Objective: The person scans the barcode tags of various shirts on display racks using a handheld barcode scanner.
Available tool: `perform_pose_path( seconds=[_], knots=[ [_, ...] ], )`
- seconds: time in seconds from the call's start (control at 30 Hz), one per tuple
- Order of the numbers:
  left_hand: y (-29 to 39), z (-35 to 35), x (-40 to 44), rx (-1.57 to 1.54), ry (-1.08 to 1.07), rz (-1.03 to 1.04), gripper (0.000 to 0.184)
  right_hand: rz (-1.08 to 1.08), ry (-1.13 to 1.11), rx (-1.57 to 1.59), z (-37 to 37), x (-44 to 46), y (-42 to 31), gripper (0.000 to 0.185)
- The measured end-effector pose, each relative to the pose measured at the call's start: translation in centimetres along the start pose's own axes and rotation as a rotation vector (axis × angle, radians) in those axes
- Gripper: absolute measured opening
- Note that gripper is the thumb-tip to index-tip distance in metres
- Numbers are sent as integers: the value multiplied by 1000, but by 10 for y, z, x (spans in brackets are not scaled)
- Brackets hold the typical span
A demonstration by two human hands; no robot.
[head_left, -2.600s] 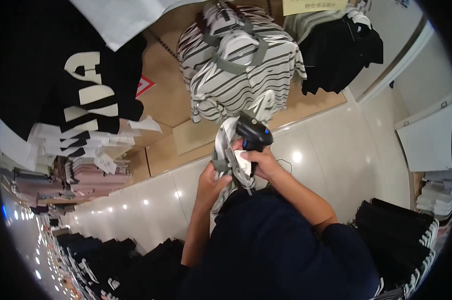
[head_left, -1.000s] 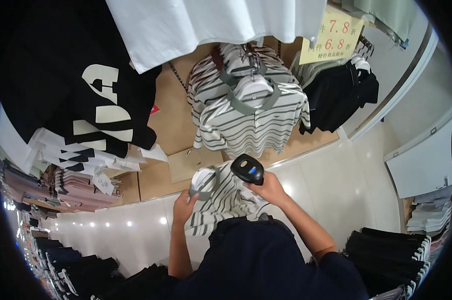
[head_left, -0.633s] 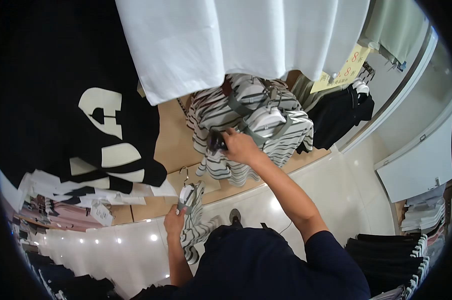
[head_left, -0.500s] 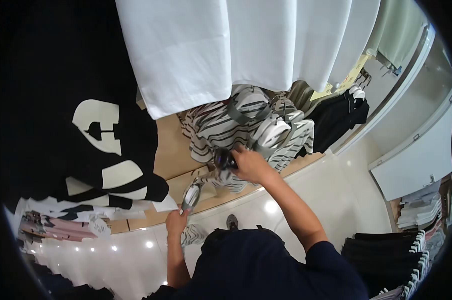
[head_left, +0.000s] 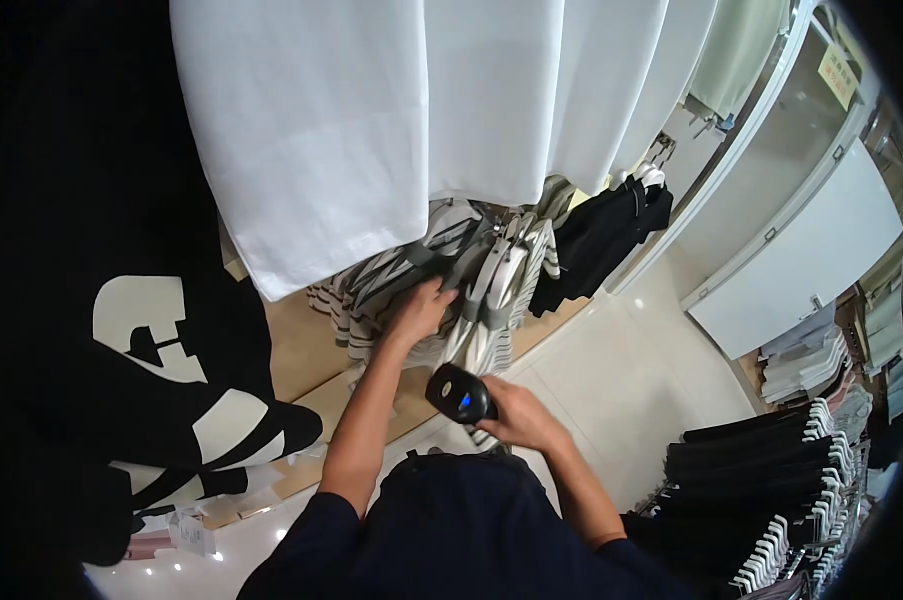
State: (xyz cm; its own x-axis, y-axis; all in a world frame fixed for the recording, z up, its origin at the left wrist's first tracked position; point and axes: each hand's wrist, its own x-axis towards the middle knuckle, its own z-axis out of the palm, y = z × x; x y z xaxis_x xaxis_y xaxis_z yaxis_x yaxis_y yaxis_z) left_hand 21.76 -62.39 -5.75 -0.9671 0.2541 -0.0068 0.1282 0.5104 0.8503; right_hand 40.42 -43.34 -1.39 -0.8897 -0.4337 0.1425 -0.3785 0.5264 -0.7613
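Left hand (head_left: pixel 424 310) is in among the striped shirts (head_left: pixel 347 312), at the hanging row above the wooden platform (head_left: pixel 297 345). Fingers slightly apart and bent, against or right at the dark-shadowed cloth; can't tell from here whether it grips anything. Striped fabric sits on both sides of it: bulk of the row to the left, and just to the right the nearest striped shirt (head_left: pixel 477 345), seen nearly edge-on, with its grey collar (head_left: pixel 497 317) and a white hanger (head_left: pixel 512 268).

Right hand (head_left: pixel 517 413) is closed around the grip of a black handheld scanner (head_left: pixel 462 393), blue light on top. Scanner overlaps the lower end of that nearest shirt in view; contact unclear. Hands near each other, left one farther in over the platform, right one on the person's side, close to the torso.

Edges: platform front edge runs diagonally, lower left to upper right, with black shirts (head_left: pixel 602 245) hanging by its right end. White garment (head_left: pixel 342 120) drops from above and hides the top of the striped row. Black garment with cream print (head_left: pixel 137 330) bounds the left side.

Room: pale tiled floor (head_left: pixel 622 410) stretches right of the right hand, between platform front edge and the rack of black garments (head_left: pixel 727 460) on white hangers.
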Motion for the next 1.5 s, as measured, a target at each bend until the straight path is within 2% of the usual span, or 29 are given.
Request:
perform_pose_path(
  seconds=[0.13, 0.17, 0.3, 0.4, 0.43, 0.5, 0.53, 0.57, 0.67, 0.7, 0.9, 1.0, 1.03, 1.2, 1.27, 1.3, 1.4, 1.47, 1.5],
  knots=[
    [4, 3, 37, 60, 61, 154, 60, 165, 23, 146, 19, -28, 8, 46],
    [5, -2, 39, 79, 23, 141, 59, 209, 35, 158, 24, -35, 14, 44],
    [-13, 2, 13, 25, 190, 233, 51, 330, 82, 150, 33, -56, 28, 41],
    [4, -7, -26, 192, 239, 285, 46, 414, 90, 166, 36, -64, 42, 44],
    [11, -14, -30, 188, 89, 160, 48, 451, 84, 190, 37, -65, 45, 44],
    [7, -25, -27, 198, 152, 322, 41, 524, 51, 209, 39, -63, 50, 45],
    [7, -32, -23, 202, 185, 408, 37, 492, 73, 206, 38, -61, 51, 45],
    [8, -38, -22, 302, 353, 496, 37, 464, 94, 206, 39, -61, 52, 45],
    [-1, -48, -12, 395, 420, 282, 39, 475, 109, 243, 43, -64, 57, 47],
    [-7, -47, -7, 492, 449, 357, 41, 491, 106, 258, 44, -65, 59, 47],
    [-35, -38, 28, 482, 155, 201, 45, 518, 128, 238, 46, -77, 56, 48],
    [-40, -34, 38, 373, 119, 299, 47, 534, 205, 180, 45, -82, 42, 44],
    [-37, -31, 40, 373, 182, 392, 47, 539, 206, 197, 45, -85, 42, 45],
    [-29, -33, 46, 230, 2, 364, 46, 607, 159, 307, 53, -98, 47, 48],
    [-61, -33, 56, 183, -79, 383, 45, 592, 141, 350, 60, -100, 56, 43],
    [-80, -33, 60, 209, -183, 222, 45, 579, 132, 371, 60, -99, 59, 40],
    [-92, -38, 12, 185, -181, 1, 47, 502, 94, 248, 52, -93, 52, 40],
    [-200, -13, 1, -48, -229, 49, 39, 491, 47, 313, 51, -98, 57, 41],
    [-197, -11, -35, -82, -145, 29, 38, 483, 24, 341, 47, -98, 61, 41]
  ],
)
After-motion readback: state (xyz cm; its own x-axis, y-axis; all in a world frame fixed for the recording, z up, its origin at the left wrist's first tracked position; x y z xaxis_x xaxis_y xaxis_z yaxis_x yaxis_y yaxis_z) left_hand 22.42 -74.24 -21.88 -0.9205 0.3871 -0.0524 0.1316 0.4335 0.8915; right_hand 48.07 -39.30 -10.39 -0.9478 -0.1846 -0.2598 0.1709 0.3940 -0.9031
